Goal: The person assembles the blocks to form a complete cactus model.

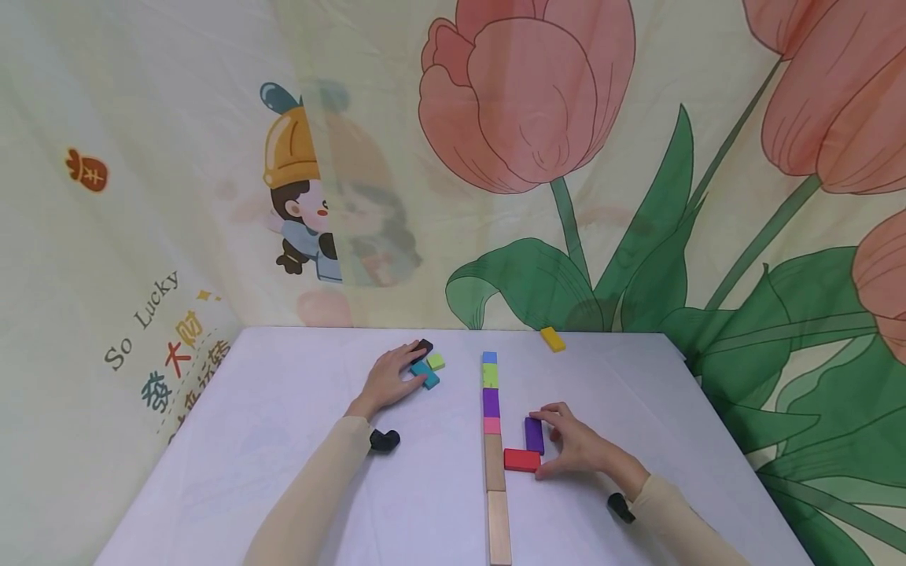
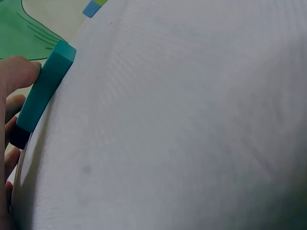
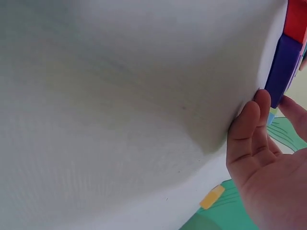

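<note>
At the far left of the table, my left hand (image 1: 392, 376) reaches over a small group of blocks. Its thumb touches a teal block (image 2: 46, 91), and its extended fingers lie at a black block (image 1: 422, 348). Beside these sits a light green block (image 1: 435, 361). Right of the central row, my right hand (image 1: 576, 442) spreads thumb and fingers around a purple block (image 1: 534, 435) and a red block (image 1: 521, 460). A fingertip touches the purple block's far end; the thumb lies by the red block's right end. The red block's left end is close against the row.
A straight row runs away from me: two plain wooden blocks (image 1: 495, 464), then pink (image 1: 491, 425), purple (image 1: 491, 402), green (image 1: 490, 376) and blue (image 1: 489, 357) blocks. A yellow block (image 1: 552, 339) lies at the table's back edge, before a printed curtain (image 1: 396, 157).
</note>
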`<state>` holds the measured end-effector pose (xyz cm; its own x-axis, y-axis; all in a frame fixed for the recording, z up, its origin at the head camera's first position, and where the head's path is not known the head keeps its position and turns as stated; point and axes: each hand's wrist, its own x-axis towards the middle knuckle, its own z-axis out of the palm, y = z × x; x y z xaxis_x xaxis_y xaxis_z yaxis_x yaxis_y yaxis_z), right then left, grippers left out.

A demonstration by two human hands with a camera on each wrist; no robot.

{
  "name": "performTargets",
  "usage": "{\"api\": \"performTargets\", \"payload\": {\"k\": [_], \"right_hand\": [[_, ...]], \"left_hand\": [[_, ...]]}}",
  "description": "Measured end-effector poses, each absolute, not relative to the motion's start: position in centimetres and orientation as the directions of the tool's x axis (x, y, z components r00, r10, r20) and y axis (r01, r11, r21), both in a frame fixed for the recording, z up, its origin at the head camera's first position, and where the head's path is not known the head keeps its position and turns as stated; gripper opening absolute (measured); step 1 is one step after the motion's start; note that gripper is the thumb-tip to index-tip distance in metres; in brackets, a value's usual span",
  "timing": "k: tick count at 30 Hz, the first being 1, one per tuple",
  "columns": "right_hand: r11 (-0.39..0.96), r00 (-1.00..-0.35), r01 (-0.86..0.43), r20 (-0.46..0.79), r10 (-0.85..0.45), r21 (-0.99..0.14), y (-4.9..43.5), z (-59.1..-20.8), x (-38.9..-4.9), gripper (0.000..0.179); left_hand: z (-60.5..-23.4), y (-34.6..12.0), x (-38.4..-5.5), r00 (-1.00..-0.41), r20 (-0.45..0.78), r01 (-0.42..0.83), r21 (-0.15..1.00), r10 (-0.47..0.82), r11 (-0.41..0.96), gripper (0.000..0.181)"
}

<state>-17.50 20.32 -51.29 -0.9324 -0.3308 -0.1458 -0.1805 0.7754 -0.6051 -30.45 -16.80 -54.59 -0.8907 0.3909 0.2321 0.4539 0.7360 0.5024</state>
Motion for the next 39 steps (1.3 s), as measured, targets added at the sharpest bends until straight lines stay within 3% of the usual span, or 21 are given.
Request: {"api": "performTargets", "payload": {"k": [6, 13, 20, 27, 39], "right_hand": [[0.748, -0.953, -0.152, -0.107, -0.285, -0.646, 21.2, -51.0, -19.4, 0.08], [0.75, -0.996, -0.077, 0.08, -0.032, -0.657, 23.3, -50.4, -25.8, 0.042], [0.705, -0.983, 0.082, 0.06, 0.174, -0.705, 23.8, -50.5, -30.3, 0.045], [0.713, -0.969, 0.149, 0.042, 0.243, -0.685, 22.8, -52.0, -32.3, 0.051], [0.696, -0.95, 0.148, 0.096, 0.298, -0.703, 21.6, -51.2, -32.9, 0.031]], "left_hand": [[-54.6, -16.7, -30.4, -0.89, 0.232, 0.456, 0.498, 0.394, 0.738, 0.06], [-54.5, -16.9, -30.4, -0.889, 0.234, 0.457, 0.506, 0.393, 0.732, 0.06], [-54.4, -16.9, -30.4, -0.885, 0.247, 0.465, 0.495, 0.394, 0.734, 0.059], [-54.5, -16.7, -30.2, -0.887, 0.241, 0.461, 0.517, 0.394, 0.721, 0.059], [-54.9, -16.9, -30.6, -0.883, 0.26, 0.469, 0.495, 0.391, 0.731, 0.059]]}}
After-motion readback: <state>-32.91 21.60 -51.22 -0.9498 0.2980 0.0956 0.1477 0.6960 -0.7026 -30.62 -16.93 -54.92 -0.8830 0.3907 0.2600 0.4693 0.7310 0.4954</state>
